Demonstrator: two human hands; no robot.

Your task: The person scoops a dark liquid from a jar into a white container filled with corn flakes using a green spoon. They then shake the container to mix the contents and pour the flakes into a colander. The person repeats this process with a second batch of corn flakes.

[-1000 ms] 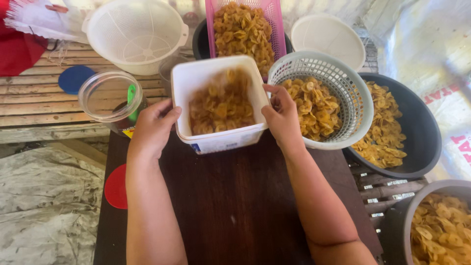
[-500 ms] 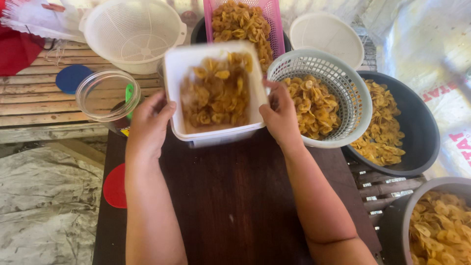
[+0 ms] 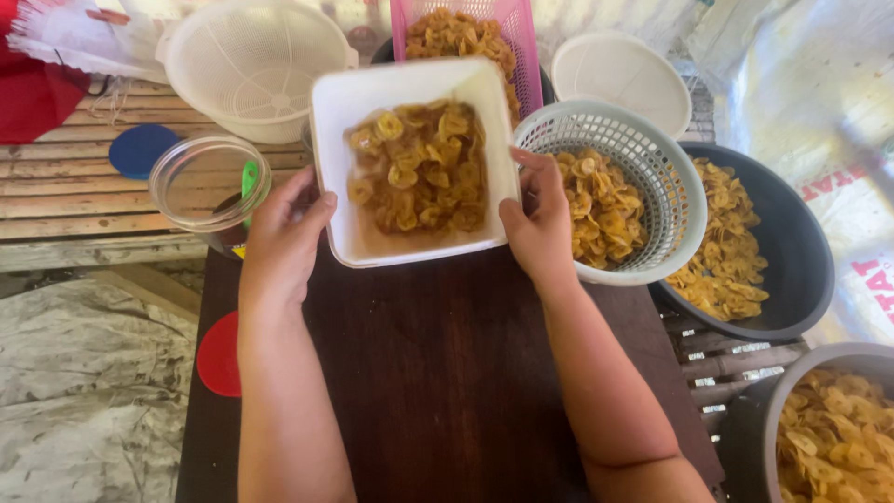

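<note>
Tub: white, square, smooth plastic; raised, tilted over table's far edge.
Contents: ridged yellow chips.
Left hand: clasps tub's left wall.
Right hand: clasps right wall, beside latticed basket.

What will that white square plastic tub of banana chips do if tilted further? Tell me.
The white square plastic tub probably stays stiff between both hands. The loose banana chips would likely slide out. It seems light.
</note>
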